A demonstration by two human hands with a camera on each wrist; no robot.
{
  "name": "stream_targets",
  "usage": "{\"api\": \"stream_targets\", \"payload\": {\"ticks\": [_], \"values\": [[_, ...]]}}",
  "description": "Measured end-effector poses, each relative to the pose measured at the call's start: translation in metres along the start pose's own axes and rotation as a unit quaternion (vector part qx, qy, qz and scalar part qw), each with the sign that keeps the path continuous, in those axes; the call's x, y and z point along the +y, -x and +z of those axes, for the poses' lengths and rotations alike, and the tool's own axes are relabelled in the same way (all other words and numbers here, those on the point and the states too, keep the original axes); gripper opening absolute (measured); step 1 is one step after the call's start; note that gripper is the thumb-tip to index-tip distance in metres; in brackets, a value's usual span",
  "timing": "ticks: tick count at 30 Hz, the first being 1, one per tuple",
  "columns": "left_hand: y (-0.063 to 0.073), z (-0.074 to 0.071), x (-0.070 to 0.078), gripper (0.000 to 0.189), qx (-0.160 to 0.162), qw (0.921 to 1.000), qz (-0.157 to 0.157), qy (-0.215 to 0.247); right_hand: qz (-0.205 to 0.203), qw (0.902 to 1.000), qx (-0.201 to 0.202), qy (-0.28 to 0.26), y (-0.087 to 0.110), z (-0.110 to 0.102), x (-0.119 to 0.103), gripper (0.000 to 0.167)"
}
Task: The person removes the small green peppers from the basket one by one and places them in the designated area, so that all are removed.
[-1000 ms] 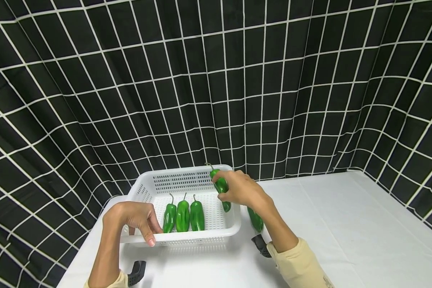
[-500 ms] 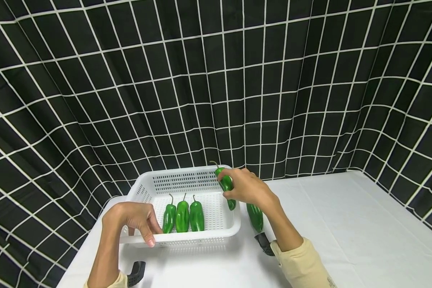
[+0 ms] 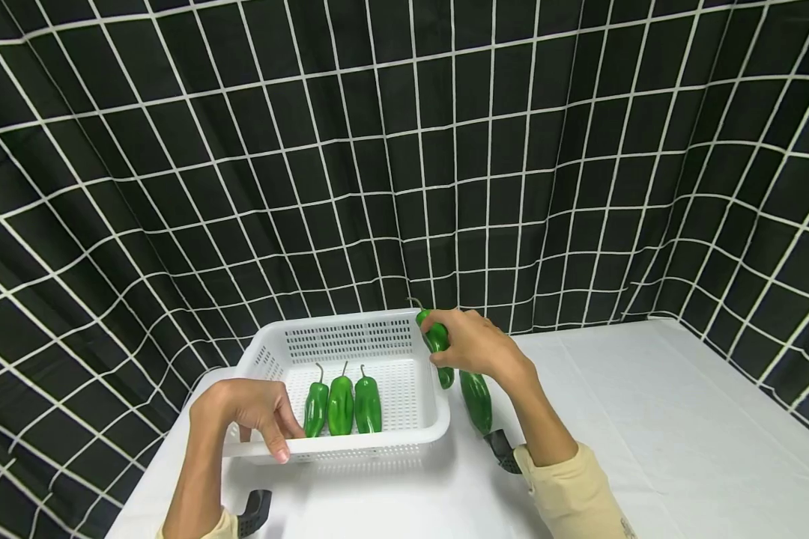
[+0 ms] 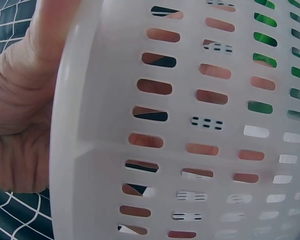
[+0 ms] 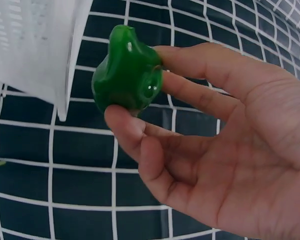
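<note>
My left hand [image 3: 246, 408] grips the near-left rim of a white perforated plastic basket [image 3: 364, 443], thumb outside and fingers inside. The basket wall [image 4: 105, 125] fills most of the left wrist view, and the fingers show only through its slots. Inside lie three green peppers, a left one [image 3: 316, 410], a middle one [image 3: 340, 408] and a right one [image 3: 368, 404], side by side with stems pointing away. Over the basket's right rim, my right hand [image 3: 479, 344] pinches another green pepper [image 3: 437, 337] between thumb and fingers. This pepper [image 5: 125, 75] is seen end-on in the right wrist view.
One more green pepper [image 3: 476, 403] lies on the white tablecloth [image 3: 647, 419] right of the basket, partly behind my right hand and wrist. A black curtain [image 3: 499, 165] with white grid lines stands behind and along both sides.
My right hand has moved right with its pepper, from above the inside of the basket to its right rim. The left hand and basket stay almost where they were.
</note>
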State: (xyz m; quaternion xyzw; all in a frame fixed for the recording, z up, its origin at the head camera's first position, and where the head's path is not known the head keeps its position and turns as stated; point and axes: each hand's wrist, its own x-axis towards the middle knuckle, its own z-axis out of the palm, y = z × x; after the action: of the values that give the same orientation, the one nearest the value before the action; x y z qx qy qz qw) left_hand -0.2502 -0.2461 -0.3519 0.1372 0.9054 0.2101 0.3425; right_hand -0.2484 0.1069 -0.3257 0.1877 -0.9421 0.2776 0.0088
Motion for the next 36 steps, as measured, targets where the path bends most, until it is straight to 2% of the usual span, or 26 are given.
{"api": "stream_targets", "payload": {"ticks": [6, 13, 18, 27, 34, 36], "values": [[0.0, -0.001, 0.0, 0.037, -0.004, 1.0, 0.003, -0.005, 0.025, 0.9994, -0.001, 0.022, 0.003, -0.01, 0.014, 0.041], [0.0, -0.002, 0.001, 0.04, -0.023, 0.9995, 0.019, -0.009, 0.075, 0.9963, -0.032, 0.025, 0.006, -0.019, 0.032, 0.043], [0.001, 0.0, 0.003, 0.04, -0.024, 0.9991, 0.03, -0.016, 0.119, 0.9914, -0.044, 0.034, 0.005, -0.019, 0.044, 0.044], [0.001, 0.0, 0.005, 0.038, -0.032, 0.9962, 0.075, -0.031, 0.172, 0.982, -0.07, 0.035, 0.003, -0.013, 0.065, 0.043], [0.001, -0.003, 0.001, 0.04, -0.04, 0.992, 0.117, -0.023, 0.212, 0.973, -0.091, -0.004, -0.002, 0.001, 0.085, 0.041], [0.0, -0.003, 0.0, 0.041, -0.05, 0.9902, 0.128, -0.021, 0.216, 0.9712, -0.101, -0.006, -0.003, 0.005, 0.091, 0.041]]}}
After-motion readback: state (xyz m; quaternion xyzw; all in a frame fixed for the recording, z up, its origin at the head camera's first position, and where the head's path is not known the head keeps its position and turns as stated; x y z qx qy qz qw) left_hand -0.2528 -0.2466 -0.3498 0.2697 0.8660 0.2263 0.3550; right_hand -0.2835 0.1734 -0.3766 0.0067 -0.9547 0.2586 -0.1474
